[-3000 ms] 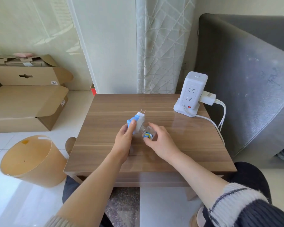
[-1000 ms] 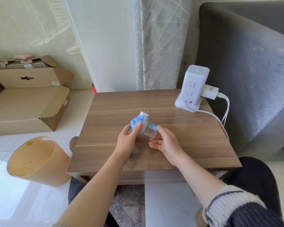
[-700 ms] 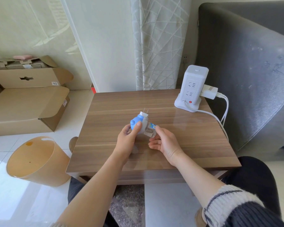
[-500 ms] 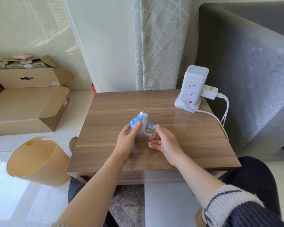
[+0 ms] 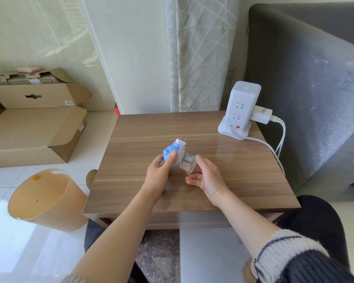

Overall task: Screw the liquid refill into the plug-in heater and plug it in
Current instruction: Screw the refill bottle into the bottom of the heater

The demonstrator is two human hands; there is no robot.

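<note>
Above the middle of the wooden table, my left hand grips the blue and white plug-in heater, its two metal prongs pointing up and away. The clear liquid refill bottle with a white and blue label is joined to the heater's right side. My right hand holds the bottle between thumb and fingertips. A white tower power strip stands at the table's far right corner.
A white adapter is plugged into the tower's right side, with white cables trailing over the table's right edge. A grey sofa is on the right. On the floor to the left are a tan bin and cardboard boxes.
The bottle has turned in my right hand's fingers, its label now showing more white than blue. My left hand has kept the heater in the same place.
</note>
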